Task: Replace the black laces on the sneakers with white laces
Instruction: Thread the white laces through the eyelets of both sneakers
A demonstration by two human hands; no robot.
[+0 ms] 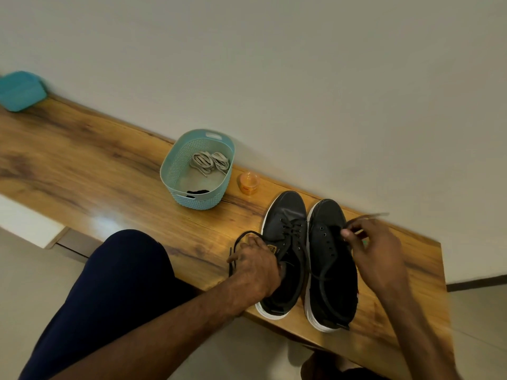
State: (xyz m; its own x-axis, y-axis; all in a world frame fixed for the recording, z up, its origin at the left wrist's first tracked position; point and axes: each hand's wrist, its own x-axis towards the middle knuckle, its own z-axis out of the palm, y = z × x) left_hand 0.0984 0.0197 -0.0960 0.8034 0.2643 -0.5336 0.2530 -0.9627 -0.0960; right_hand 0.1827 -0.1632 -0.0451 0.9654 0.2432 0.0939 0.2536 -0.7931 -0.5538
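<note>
On the wooden bench (pixel 115 171), two black sneakers sit side by side near the front edge: left sneaker (pixel 285 242) gripped at its collar by the left hand (pixel 256 266), fingertips hidden inside. A black lace (pixel 323 272) on the right sneaker (pixel 329 259) is pinched by the right hand (pixel 375 250), its raised end motion-blurred. White laces (pixel 210 161) are seen in the teal basket (pixel 175 171) by the wall; bare bench is left beyond it.

two black sneakers (pixel 307 253) in front of me. two white lace bundles (pixel 210 161) in one blue basket (pixel 175 171). one small orange jar (pixel 248 183). one teal box (pixel 20 90), far left.
</note>
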